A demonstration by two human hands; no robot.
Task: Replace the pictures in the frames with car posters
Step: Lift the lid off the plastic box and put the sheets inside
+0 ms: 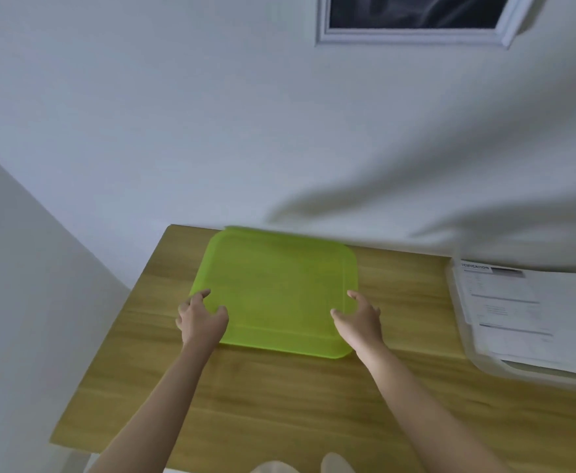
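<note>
A white picture frame (412,35) with a dark picture hangs on the wall at the top, partly cut off by the image edge. Below it a lime-green tray (276,288) lies flat and empty on a wooden table (279,404). My left hand (201,317) is at the tray's near left edge and my right hand (359,314) is at its near right edge. Both hands have their fingers spread, touching or just over the rim; a firm grip is not visible.
A pale tray (484,361) holding a stack of printed white sheets (518,308) sits at the table's right end. The white wall stands right behind the table. The table's left edge drops off beside a grey floor area.
</note>
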